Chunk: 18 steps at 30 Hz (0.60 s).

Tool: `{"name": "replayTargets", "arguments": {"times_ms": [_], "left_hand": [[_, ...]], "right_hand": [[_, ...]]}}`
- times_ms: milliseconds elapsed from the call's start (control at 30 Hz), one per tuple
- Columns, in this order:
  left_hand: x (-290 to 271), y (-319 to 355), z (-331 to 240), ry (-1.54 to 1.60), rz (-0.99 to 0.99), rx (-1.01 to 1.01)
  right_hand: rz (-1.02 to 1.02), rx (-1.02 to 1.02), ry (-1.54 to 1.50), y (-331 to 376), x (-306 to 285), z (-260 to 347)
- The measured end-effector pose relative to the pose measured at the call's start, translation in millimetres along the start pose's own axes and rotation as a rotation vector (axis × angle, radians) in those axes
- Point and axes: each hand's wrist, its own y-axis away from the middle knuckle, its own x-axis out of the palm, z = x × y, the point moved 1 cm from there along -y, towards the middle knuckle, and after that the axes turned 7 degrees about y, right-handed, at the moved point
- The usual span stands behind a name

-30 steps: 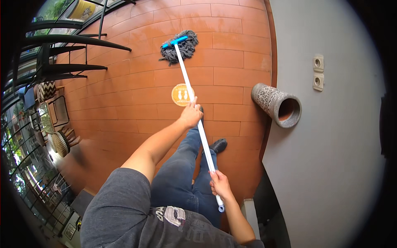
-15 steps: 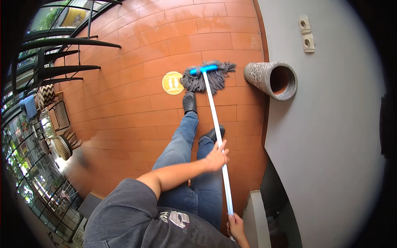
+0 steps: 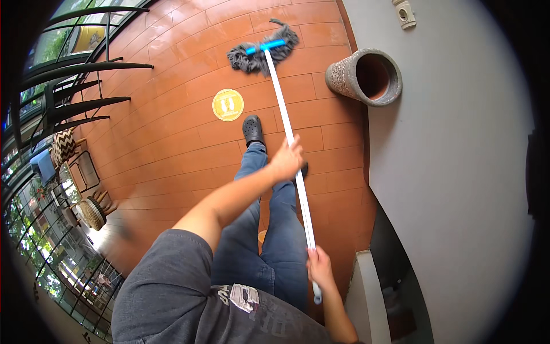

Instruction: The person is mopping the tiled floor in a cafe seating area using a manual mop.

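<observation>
I hold a mop with a long white handle. Its grey string head with a blue clamp lies on the orange tiled floor, far ahead of my feet. My left hand grips the handle about halfway along, arm stretched forward. My right hand grips the handle near its top end, close to my body. My dark shoe stands just left of the handle.
A grey patterned pot stands against the grey wall at the right. A round yellow floor sticker lies ahead of my shoe. A black railing and wicker baskets are at the left.
The mop head has slid forward and away from my feet and the sticker, after being pulled near half a second ago. My left hand moved out with the handle.
</observation>
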Motion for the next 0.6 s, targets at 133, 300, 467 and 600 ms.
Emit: {"name": "replayTargets", "arguments": {"times_ms": [133, 300, 467, 600], "left_hand": [[26, 28, -106, 0.155, 0.062, 0.113], [36, 30, -142, 0.350, 0.026, 0.154], [14, -11, -72, 0.116, -0.025, 0.148], [-25, -47, -32, 0.122, -0.178, 0.086]], "right_hand": [[-0.013, 0.158, -0.049, 79, -24, -64], [0.001, 0.305, -0.128, 102, -37, -71], [0.035, 0.188, -0.203, 48, -15, -28], [0.041, 0.173, -0.368, 13, -4, 28]]}}
